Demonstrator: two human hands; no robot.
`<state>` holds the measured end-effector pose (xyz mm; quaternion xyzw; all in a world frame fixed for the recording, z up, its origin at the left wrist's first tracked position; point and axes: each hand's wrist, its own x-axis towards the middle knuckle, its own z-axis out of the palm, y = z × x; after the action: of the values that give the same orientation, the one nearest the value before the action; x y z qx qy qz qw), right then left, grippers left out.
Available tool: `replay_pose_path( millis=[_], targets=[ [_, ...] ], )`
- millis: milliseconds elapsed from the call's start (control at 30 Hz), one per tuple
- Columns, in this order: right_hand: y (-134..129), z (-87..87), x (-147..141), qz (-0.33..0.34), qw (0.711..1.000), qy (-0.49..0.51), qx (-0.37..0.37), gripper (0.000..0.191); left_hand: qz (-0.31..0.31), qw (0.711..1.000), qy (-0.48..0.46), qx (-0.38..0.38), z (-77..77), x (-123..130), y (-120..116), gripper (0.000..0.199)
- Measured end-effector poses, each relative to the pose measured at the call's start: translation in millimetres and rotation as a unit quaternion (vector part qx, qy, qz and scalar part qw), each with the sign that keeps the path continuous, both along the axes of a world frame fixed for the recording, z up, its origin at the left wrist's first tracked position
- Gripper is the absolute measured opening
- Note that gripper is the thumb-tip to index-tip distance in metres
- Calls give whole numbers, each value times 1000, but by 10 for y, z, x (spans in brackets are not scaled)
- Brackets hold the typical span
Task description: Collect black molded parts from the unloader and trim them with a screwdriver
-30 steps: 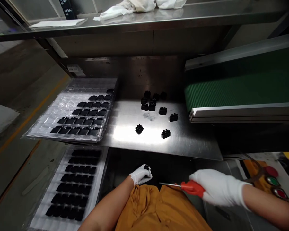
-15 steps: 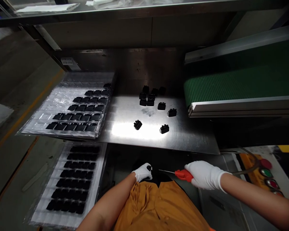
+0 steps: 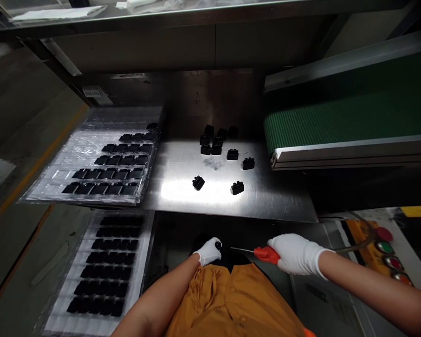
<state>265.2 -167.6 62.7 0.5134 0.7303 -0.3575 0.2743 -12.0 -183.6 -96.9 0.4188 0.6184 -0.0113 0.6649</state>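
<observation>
In the head view my left hand (image 3: 209,252), in a white glove, is closed around a small black part (image 3: 218,245); only its end shows past the fingers. My gloved right hand (image 3: 296,253) grips a red air blow gun (image 3: 266,254). Its thin metal nozzle (image 3: 241,249) points left at the black part, with a gap between them. Both hands are low, in front of the steel table (image 3: 182,203). On that table lie several black moulded parts, among them one tilted part (image 3: 198,182) and another nearer the right (image 3: 237,188).
Left on the table, a clear plastic-covered tray (image 3: 52,180) holds rows of black pieces. A second filled tray (image 3: 58,323) sits lower. A green conveyor belt (image 3: 337,112) stands at right, above a button box (image 3: 363,234). A metal shelf (image 3: 196,21) crosses the top.
The view has shifted slightly, so the table and trays appear a little further left. Both hands keep nearly the same pose and hold the same things.
</observation>
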Motion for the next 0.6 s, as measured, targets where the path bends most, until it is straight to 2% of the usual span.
replay_pose_path(
  millis=[167,333,433,600],
  targets=[
    [23,-41,-5,-5,1000,-2,3,18,25,999,-21,-14,41,12,36,12],
    [26,-97,84,-15,1000,-12,-2,17,77,994,-69,-46,133,19,68,36],
    [-8,-90,72,-8,1000,-2,-3,17,153,981,-85,-85,180,19,112,39],
    [-42,-57,-82,5,1000,10,23,22,293,931,-117,-183,242,-26,173,20]
  ],
)
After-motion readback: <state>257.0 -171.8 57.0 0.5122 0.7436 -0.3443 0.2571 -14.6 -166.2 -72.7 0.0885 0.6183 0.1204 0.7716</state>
